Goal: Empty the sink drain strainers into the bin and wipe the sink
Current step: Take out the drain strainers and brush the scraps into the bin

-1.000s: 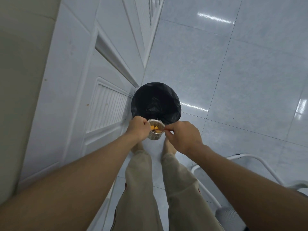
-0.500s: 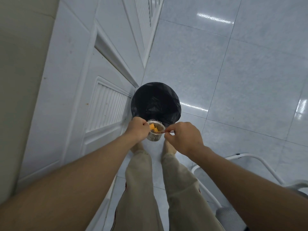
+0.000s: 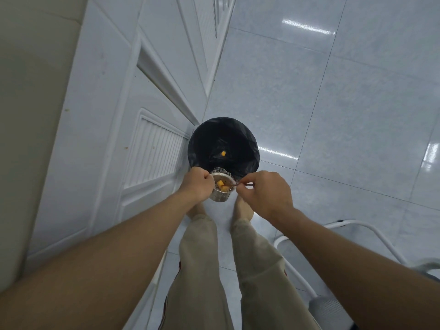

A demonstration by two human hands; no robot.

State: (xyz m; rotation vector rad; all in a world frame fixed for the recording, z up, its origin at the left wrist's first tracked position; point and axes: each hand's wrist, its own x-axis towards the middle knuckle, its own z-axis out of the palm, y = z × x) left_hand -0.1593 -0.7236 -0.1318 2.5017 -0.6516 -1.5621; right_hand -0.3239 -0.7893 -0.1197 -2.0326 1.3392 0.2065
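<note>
My left hand [image 3: 196,183] grips a small perforated steel drain strainer [image 3: 220,195], held over the near rim of a round bin lined with a black bag [image 3: 247,148]. The strainer is tilted a little toward the bin and holds orange food bits [image 3: 221,185]. My right hand [image 3: 264,192] pinches a thin stick [image 3: 232,185] whose tip pokes into the strainer. One orange piece [image 3: 223,153] lies inside the bin on the black bag.
White cabinet doors [image 3: 133,129] run along the left, with the bin right beside them. Pale glossy floor tiles [image 3: 333,115] spread to the right. A white tubular frame [image 3: 371,234] stands at the lower right near my legs and bare feet.
An orange piece has dropped from the strainer into the bin. The stick has pushed further into the strainer; both hands stay over the bin's near rim.
</note>
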